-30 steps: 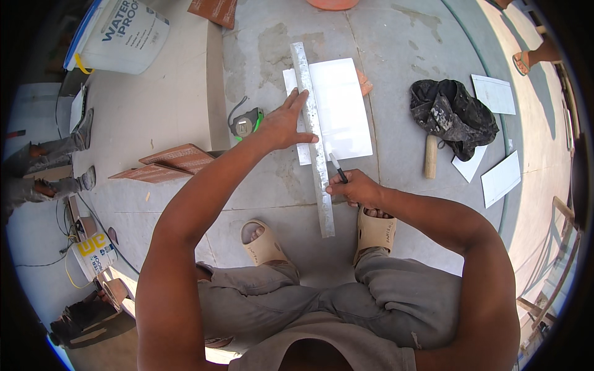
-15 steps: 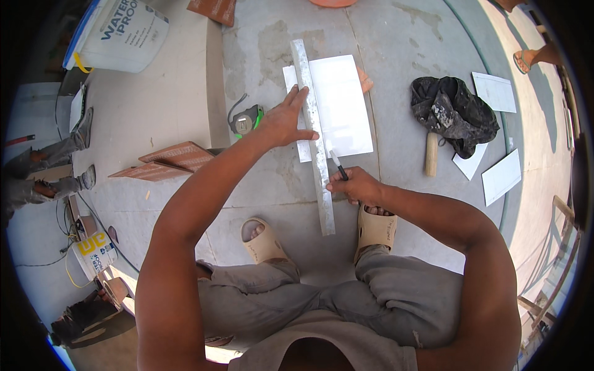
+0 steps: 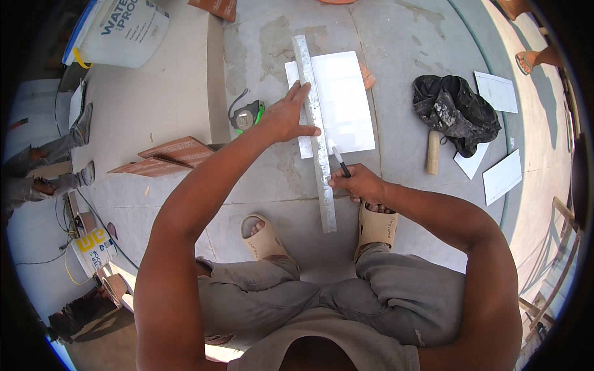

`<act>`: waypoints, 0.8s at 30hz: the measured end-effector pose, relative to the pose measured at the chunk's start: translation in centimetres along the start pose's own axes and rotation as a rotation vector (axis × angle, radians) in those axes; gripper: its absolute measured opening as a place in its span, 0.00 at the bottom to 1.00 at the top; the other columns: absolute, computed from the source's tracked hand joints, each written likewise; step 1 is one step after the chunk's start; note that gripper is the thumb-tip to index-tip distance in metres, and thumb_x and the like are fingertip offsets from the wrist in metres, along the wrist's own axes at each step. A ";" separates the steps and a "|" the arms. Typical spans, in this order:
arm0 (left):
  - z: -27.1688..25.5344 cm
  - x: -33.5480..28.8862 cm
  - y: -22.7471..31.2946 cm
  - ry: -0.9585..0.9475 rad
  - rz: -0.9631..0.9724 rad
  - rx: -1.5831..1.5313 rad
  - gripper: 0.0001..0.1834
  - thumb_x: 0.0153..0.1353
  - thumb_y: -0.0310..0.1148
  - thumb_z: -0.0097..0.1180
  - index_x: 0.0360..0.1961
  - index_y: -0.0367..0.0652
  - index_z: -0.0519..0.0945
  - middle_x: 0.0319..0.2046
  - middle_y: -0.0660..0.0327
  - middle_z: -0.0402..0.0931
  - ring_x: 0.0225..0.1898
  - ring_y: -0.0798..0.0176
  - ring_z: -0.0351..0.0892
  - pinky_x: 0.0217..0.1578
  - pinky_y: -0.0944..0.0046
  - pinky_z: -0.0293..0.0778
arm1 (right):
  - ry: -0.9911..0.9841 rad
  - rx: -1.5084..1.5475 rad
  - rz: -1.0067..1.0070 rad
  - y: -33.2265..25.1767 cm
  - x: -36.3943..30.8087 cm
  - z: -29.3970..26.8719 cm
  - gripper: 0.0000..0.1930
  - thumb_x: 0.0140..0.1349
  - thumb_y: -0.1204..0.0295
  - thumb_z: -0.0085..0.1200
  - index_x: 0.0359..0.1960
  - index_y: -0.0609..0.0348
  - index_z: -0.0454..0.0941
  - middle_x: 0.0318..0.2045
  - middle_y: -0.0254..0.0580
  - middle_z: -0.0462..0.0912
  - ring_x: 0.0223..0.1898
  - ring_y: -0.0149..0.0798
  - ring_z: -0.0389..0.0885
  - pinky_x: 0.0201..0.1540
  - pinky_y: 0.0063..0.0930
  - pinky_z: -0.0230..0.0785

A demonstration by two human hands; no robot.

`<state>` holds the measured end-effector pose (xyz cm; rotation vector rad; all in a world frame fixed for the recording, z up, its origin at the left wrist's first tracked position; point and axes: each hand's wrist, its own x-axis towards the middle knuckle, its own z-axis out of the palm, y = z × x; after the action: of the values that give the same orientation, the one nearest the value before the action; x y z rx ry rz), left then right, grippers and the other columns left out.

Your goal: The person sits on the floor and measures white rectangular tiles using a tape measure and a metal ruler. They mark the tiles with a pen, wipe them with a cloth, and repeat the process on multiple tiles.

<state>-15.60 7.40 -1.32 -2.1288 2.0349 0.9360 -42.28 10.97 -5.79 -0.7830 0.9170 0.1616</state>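
Note:
A long, whitish-stained metal bar (image 3: pixel 313 108) lies lengthwise across a white tile (image 3: pixel 343 102), its near end reaching past the tile between my feet. My left hand (image 3: pixel 289 117) holds the bar down, thumb and fingertips pressed on it and set apart. In my right hand (image 3: pixel 361 183), closed just right of the bar's near part, is a black-and-white marker (image 3: pixel 341 162). The marker's tip points away from me, near the tile's front edge. I cannot make out whether it touches the tile.
Left of the tile sits a tape measure (image 3: pixel 246 116); reddish-brown tiles (image 3: pixel 176 154) lean nearby. On the right are a black bag (image 3: pixel 455 114), a wooden handle (image 3: pixel 432 153) and white tile pieces (image 3: pixel 502 177). A bucket (image 3: pixel 133 37) stands far left. Other people's feet (image 3: pixel 525 62) show at both sides.
Both hands keep their holds. My right hand and the marker have shifted very slightly; the bar and tile sit almost as before, with the whole view moved a little.

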 end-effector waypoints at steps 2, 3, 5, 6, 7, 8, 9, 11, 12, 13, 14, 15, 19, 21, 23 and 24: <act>0.0 0.0 0.1 -0.003 -0.004 -0.002 0.68 0.48 0.59 0.74 0.79 0.45 0.43 0.78 0.47 0.40 0.72 0.41 0.62 0.70 0.48 0.63 | 0.003 0.004 0.001 -0.1 0.0 0.1 0.13 0.63 0.66 0.67 0.36 0.63 0.80 0.26 0.35 0.76 0.17 0.27 0.65 0.16 0.25 0.57; 0.0 -0.1 0.1 -0.005 -0.007 -0.002 0.68 0.47 0.59 0.74 0.79 0.45 0.43 0.78 0.47 0.40 0.72 0.41 0.62 0.70 0.48 0.63 | 0.004 0.005 0.002 -0.1 0.0 0.1 0.13 0.63 0.66 0.67 0.36 0.64 0.80 0.25 0.35 0.76 0.17 0.27 0.65 0.16 0.25 0.56; 0.0 0.0 0.2 -0.012 -0.015 0.007 0.68 0.47 0.59 0.74 0.79 0.45 0.43 0.78 0.47 0.40 0.72 0.41 0.62 0.70 0.48 0.63 | 0.008 0.000 0.007 -0.1 0.0 0.1 0.13 0.63 0.66 0.66 0.36 0.63 0.80 0.24 0.34 0.75 0.17 0.27 0.65 0.16 0.25 0.56; 0.0 0.0 0.2 -0.015 -0.019 0.012 0.68 0.47 0.59 0.74 0.79 0.45 0.43 0.78 0.47 0.40 0.72 0.41 0.62 0.70 0.48 0.63 | 0.009 -0.003 0.010 -0.2 0.0 0.1 0.12 0.63 0.66 0.66 0.36 0.63 0.80 0.24 0.34 0.75 0.17 0.27 0.64 0.16 0.25 0.55; 0.0 0.0 0.2 -0.015 -0.020 0.013 0.68 0.47 0.60 0.74 0.79 0.45 0.43 0.78 0.47 0.40 0.72 0.41 0.62 0.70 0.48 0.63 | 0.006 -0.006 0.010 -0.2 0.0 0.1 0.12 0.63 0.66 0.66 0.36 0.63 0.80 0.24 0.34 0.74 0.17 0.27 0.64 0.16 0.25 0.55; 0.0 -0.1 0.1 -0.014 -0.022 0.013 0.68 0.47 0.60 0.74 0.79 0.45 0.43 0.78 0.47 0.40 0.72 0.41 0.62 0.70 0.48 0.63 | 0.004 -0.009 0.010 -0.2 0.1 0.1 0.12 0.63 0.66 0.66 0.36 0.63 0.80 0.23 0.33 0.74 0.17 0.27 0.64 0.16 0.25 0.55; 0.0 -0.1 0.1 -0.014 -0.024 0.014 0.68 0.47 0.60 0.74 0.79 0.45 0.43 0.78 0.47 0.40 0.72 0.41 0.62 0.70 0.48 0.63 | 0.000 -0.013 0.011 -0.2 0.1 0.1 0.12 0.63 0.66 0.66 0.36 0.63 0.80 0.23 0.33 0.74 0.17 0.27 0.64 0.16 0.25 0.55; -0.1 0.0 0.3 -0.017 -0.016 0.015 0.68 0.48 0.59 0.74 0.79 0.45 0.43 0.78 0.47 0.40 0.72 0.41 0.62 0.70 0.48 0.63 | 0.004 -0.011 0.015 -0.2 0.1 0.0 0.12 0.63 0.66 0.67 0.36 0.63 0.79 0.23 0.33 0.74 0.16 0.27 0.64 0.16 0.25 0.55; -0.1 0.0 0.4 -0.019 -0.012 0.016 0.68 0.48 0.59 0.74 0.79 0.45 0.42 0.78 0.47 0.40 0.72 0.41 0.62 0.70 0.48 0.63 | 0.005 -0.010 0.018 -0.1 0.1 -0.1 0.13 0.63 0.66 0.67 0.37 0.63 0.79 0.23 0.33 0.74 0.16 0.27 0.64 0.16 0.25 0.55; -0.1 0.0 0.3 -0.016 -0.011 0.014 0.68 0.48 0.59 0.74 0.79 0.45 0.42 0.78 0.47 0.40 0.72 0.41 0.62 0.70 0.48 0.63 | 0.001 -0.009 0.016 -0.2 0.1 -0.1 0.13 0.63 0.66 0.67 0.36 0.63 0.79 0.23 0.33 0.74 0.16 0.27 0.64 0.16 0.25 0.55; -0.1 0.0 0.3 -0.014 -0.011 0.013 0.68 0.48 0.59 0.74 0.79 0.45 0.42 0.78 0.47 0.40 0.72 0.41 0.62 0.70 0.48 0.63 | -0.003 -0.008 0.014 -0.2 0.0 -0.1 0.13 0.63 0.66 0.67 0.36 0.63 0.79 0.23 0.33 0.74 0.16 0.27 0.64 0.16 0.25 0.55; -0.1 0.0 0.3 -0.012 -0.010 0.012 0.68 0.48 0.59 0.74 0.79 0.45 0.42 0.78 0.47 0.39 0.72 0.41 0.62 0.70 0.48 0.63 | -0.007 -0.008 0.012 -0.2 0.0 -0.1 0.13 0.63 0.66 0.67 0.36 0.63 0.79 0.24 0.34 0.74 0.16 0.27 0.64 0.17 0.25 0.55; -0.4 -0.1 0.5 -0.044 -0.012 0.020 0.69 0.49 0.60 0.73 0.79 0.44 0.40 0.78 0.44 0.38 0.73 0.41 0.59 0.70 0.50 0.63 | -0.005 -0.007 -0.002 -0.3 -0.1 0.0 0.13 0.63 0.66 0.67 0.37 0.64 0.79 0.24 0.34 0.74 0.16 0.27 0.64 0.16 0.25 0.56; -0.5 -0.1 0.7 -0.055 -0.015 0.020 0.69 0.49 0.60 0.73 0.79 0.44 0.40 0.78 0.44 0.38 0.73 0.40 0.59 0.70 0.50 0.63 | 0.006 -0.024 0.006 -0.3 -0.2 -0.2 0.13 0.63 0.66 0.67 0.37 0.64 0.79 0.24 0.34 0.74 0.16 0.27 0.64 0.17 0.25 0.56; -0.6 -0.2 0.7 -0.055 -0.020 0.029 0.69 0.48 0.60 0.73 0.79 0.44 0.40 0.78 0.44 0.38 0.73 0.40 0.59 0.70 0.50 0.63 | -0.008 -0.019 0.016 -0.1 0.2 -0.3 0.14 0.63 0.66 0.67 0.39 0.63 0.79 0.24 0.33 0.76 0.16 0.26 0.64 0.17 0.24 0.55; -0.6 -0.2 0.7 -0.056 -0.022 0.034 0.69 0.48 0.60 0.73 0.79 0.44 0.40 0.78 0.43 0.38 0.73 0.39 0.59 0.70 0.50 0.63 | -0.014 -0.016 0.021 0.1 0.3 -0.3 0.14 0.63 0.66 0.68 0.40 0.62 0.78 0.25 0.32 0.77 0.15 0.25 0.64 0.17 0.23 0.55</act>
<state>-15.97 7.24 -0.51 -2.0800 1.9828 0.9399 -42.32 10.73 -6.18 -0.7868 0.9117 0.1928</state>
